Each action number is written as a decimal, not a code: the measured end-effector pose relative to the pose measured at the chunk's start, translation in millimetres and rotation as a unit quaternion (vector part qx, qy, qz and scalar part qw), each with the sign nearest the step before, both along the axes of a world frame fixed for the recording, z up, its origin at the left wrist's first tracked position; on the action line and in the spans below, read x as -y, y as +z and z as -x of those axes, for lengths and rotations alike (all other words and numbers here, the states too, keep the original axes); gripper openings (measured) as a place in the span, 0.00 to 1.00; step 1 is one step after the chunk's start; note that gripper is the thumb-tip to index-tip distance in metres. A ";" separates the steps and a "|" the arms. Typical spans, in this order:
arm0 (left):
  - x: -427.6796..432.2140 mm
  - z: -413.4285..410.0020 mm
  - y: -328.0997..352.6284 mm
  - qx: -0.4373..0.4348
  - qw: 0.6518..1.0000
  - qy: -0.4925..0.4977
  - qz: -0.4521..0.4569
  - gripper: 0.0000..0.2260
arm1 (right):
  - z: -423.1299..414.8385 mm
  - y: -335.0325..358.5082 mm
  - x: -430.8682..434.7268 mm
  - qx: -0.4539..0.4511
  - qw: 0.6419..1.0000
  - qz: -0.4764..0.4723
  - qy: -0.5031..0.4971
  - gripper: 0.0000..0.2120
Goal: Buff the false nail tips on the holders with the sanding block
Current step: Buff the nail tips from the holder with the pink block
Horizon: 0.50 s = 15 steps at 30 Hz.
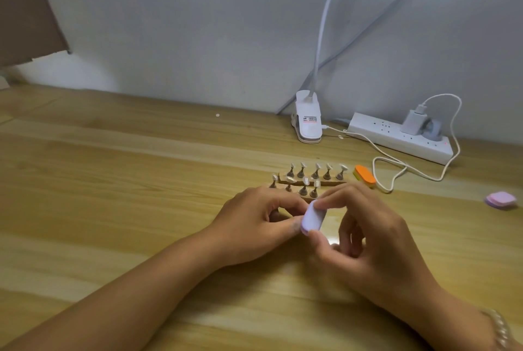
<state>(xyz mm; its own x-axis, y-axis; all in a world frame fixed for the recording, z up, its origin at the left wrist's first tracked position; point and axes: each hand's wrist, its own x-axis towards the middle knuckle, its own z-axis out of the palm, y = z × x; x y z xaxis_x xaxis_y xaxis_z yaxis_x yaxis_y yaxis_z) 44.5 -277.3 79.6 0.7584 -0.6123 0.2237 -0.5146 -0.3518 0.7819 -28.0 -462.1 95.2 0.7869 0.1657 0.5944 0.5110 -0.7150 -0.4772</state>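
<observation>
- Your right hand (368,226) pinches the sanding block (312,216).
- Your left hand (254,223) curls against it; contents hidden, can't tell.
- Nail tips (343,166) wait in rows behind; probably most left.

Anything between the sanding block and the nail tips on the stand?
Nothing visible. The right hand pinches the sanding block just in front of the nail tips; only the fingertips of the left hand sit beside it. What they hold, if anything, is hidden.
</observation>
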 end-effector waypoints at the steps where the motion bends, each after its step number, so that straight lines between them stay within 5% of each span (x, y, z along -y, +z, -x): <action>1: 0.2 -0.2 -0.6 0.000 1.000 0.001 0.002 0.05 | -0.9 0.9 1.6 -0.004 1.000 -0.017 -0.015 0.11; 8: 0.1 -1.0 -1.7 0.006 1.000 0.000 -0.006 0.08 | 0.6 1.0 -0.1 0.000 1.000 0.004 -0.019 0.11; 13: -0.1 -1.0 -2.7 0.003 1.000 -0.010 0.021 0.07 | -3.8 4.1 10.7 -0.034 0.985 -0.155 -0.064 0.09; 15: -0.4 -1.7 -3.1 -0.001 1.000 -0.010 0.028 0.06 | -0.1 3.5 5.8 -0.033 0.992 -0.120 -0.024 0.09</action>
<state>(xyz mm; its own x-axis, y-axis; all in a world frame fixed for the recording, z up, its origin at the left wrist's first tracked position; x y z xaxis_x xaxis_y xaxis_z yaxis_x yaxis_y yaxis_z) 46.2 -276.9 76.5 0.7462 -0.6143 0.2567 -0.5196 -0.2962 0.8015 -27.9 -467.9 98.6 0.8290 -0.0132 0.5591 0.4409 -0.5995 -0.6680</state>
